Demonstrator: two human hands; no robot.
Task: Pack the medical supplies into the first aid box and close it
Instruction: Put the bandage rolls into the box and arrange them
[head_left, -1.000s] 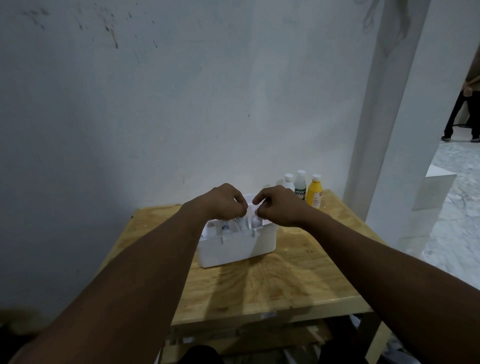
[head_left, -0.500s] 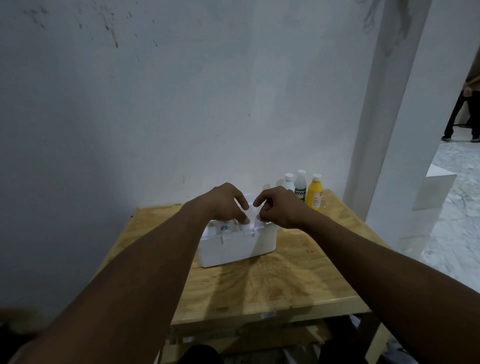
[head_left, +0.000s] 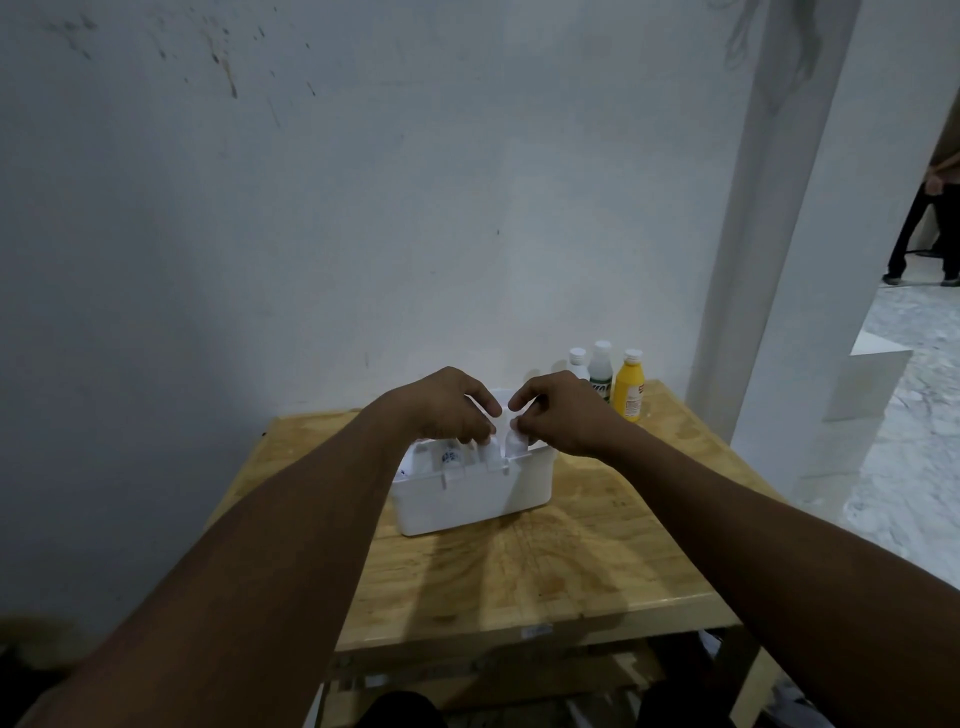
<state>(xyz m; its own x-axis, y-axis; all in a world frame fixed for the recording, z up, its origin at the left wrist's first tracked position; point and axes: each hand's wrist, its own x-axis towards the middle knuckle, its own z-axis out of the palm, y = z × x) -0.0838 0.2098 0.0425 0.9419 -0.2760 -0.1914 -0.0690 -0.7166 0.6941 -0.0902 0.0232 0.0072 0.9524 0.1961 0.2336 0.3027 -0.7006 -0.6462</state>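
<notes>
Watching from the head camera, I see both hands poised over the open first aid box (head_left: 467, 499), which stands on the wooden table (head_left: 597, 561). My left hand (head_left: 441, 410) is curled downward, and its fingertips (head_left: 485, 440) touch the left white piece (head_left: 491, 458), which stands upright just inside the box's near wall. I cannot tell whether those fingers actually grip it. My right hand (head_left: 563, 415) is curled as well. Its thumb and fingers pinch the right white piece (head_left: 517, 446), which sits directly under them and just beside the other piece. The two sets of fingertips are near each other but apart, above the middle of the box.

Below and left of the left fingers, more white supplies (head_left: 449, 458) lie inside the box, one with a blue mark. Beyond the right knuckles, apart from the fingers, a white bottle (head_left: 577, 365), a green-labelled bottle (head_left: 601, 371) and a yellow bottle (head_left: 628, 389) stand by the wall (head_left: 363, 208). Far right of the right hand stands a person (head_left: 922, 228).
</notes>
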